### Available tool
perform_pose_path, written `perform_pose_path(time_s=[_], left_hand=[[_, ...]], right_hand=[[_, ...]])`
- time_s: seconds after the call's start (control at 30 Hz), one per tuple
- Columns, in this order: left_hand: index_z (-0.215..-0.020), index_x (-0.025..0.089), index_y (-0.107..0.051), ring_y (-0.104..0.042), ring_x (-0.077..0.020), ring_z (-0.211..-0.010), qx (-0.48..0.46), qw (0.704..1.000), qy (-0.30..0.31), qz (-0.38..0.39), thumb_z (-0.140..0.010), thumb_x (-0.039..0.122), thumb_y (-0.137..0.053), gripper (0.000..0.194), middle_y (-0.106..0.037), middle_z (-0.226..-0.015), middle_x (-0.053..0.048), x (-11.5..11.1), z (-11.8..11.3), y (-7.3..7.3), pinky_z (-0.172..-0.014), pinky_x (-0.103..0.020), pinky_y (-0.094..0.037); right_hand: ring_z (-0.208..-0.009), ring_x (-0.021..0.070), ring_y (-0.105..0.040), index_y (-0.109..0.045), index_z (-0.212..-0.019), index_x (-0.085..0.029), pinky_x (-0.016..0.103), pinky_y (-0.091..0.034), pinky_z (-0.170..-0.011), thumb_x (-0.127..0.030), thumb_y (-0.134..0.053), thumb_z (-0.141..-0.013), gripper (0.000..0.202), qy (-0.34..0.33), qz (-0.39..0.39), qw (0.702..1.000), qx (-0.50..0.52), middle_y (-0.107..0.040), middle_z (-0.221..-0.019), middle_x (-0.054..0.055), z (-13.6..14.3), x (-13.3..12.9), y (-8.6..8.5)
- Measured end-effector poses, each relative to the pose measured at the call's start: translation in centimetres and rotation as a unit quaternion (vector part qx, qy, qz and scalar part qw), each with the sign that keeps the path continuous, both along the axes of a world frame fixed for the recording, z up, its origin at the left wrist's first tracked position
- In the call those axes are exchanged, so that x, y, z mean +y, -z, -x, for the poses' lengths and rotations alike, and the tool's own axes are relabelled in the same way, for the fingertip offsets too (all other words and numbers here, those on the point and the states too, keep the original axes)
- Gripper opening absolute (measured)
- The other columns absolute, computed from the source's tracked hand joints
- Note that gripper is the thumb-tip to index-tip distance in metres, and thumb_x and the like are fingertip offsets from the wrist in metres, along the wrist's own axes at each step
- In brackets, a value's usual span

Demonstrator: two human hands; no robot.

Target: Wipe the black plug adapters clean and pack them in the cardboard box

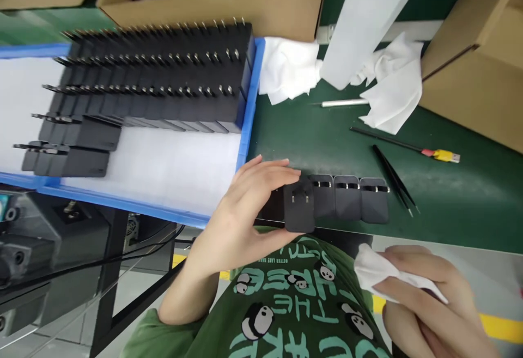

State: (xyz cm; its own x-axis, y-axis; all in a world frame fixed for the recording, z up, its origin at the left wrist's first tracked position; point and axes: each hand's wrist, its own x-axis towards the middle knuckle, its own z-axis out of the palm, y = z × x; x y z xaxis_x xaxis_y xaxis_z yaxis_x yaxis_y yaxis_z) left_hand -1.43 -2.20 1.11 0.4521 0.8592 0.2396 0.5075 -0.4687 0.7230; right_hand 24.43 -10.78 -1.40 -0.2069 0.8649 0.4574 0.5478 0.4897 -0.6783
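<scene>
My left hand [249, 202] grips a black plug-in power adapter [299, 216] between thumb and fingers, its prongs facing up, at the near edge of the bench. Right beside it, several like adapters [347, 200] stand in a row on the green bench top, prongs up. Part of another dark piece shows under my left fingers. Lower right, my right hand [433, 292] is closed on a folded white cloth [373, 268], held off the bench in front of my body. The cloth and the adapter are apart.
A blue-rimmed tray [250, 123] at left carries rows of adapters [163, 74]. Behind it stands a cardboard box [245, 12] full of more. White cloths [290, 69], a thin white-handled tool [345, 103], a USB cable [408, 144], black tweezers [394, 178] and another box [469, 80] lie to the right.
</scene>
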Motion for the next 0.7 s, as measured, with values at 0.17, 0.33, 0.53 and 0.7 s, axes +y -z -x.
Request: perform_pose_path(time_s=[0.17, 0.33, 0.53, 0.7], left_hand=[[-0.134, 0.022, -0.05, -0.063, -0.0264, -0.122, -0.05, 0.999, -0.002, -0.022, -0.082, 0.025, -0.079, 0.06, -0.067, -0.127, -0.011, -0.6, -0.1, -1.7, -0.119, -0.05, -0.036], [-0.134, 0.023, -0.053, -0.062, -0.0254, -0.116, -0.088, 0.995, -0.013, -0.04, -0.08, 0.025, -0.081, 0.061, -0.066, -0.125, -0.011, -1.4, -0.1, -2.4, -0.11, -0.045, -0.046], [-0.136, 0.027, -0.054, -0.06, -0.0261, -0.117, -0.132, 0.991, -0.011, 0.014, -0.077, 0.026, -0.083, 0.066, -0.064, -0.126, -0.01, -2.7, -0.2, -2.4, -0.099, -0.039, -0.054], [-0.137, 0.027, -0.055, -0.06, -0.0271, -0.118, -0.142, 0.99, -0.009, 0.013, -0.076, 0.027, -0.085, 0.068, -0.065, -0.126, -0.01, -3.6, -0.2, -2.2, -0.101, -0.041, -0.053]], right_hand=[[-0.082, 0.0189, -0.061, -0.07, -0.091, -0.015, 0.031, -0.049, -0.059, 0.012, -0.052, -0.078, 0.035, 0.005, -0.046, 0.998, 0.047, -0.059, -0.097, 0.008, 0.2, 0.5, 0.1], [-0.079, 0.0187, -0.061, -0.069, -0.089, -0.017, 0.032, -0.05, -0.059, 0.013, -0.05, -0.077, 0.037, 0.007, -0.054, 0.997, 0.054, -0.058, -0.094, 0.007, 0.9, 0.5, -0.8], [-0.08, 0.0159, -0.06, -0.066, -0.09, -0.014, 0.028, -0.05, -0.058, 0.015, -0.048, -0.073, 0.038, -0.05, -0.069, 0.995, 0.055, -0.055, -0.094, 0.006, 2.7, 1.1, -3.1], [-0.081, 0.0154, -0.059, -0.066, -0.094, -0.013, 0.028, -0.051, -0.059, 0.014, -0.045, -0.076, 0.039, -0.084, -0.063, 0.992, 0.068, -0.056, -0.097, 0.007, 3.7, 0.9, -3.5]])
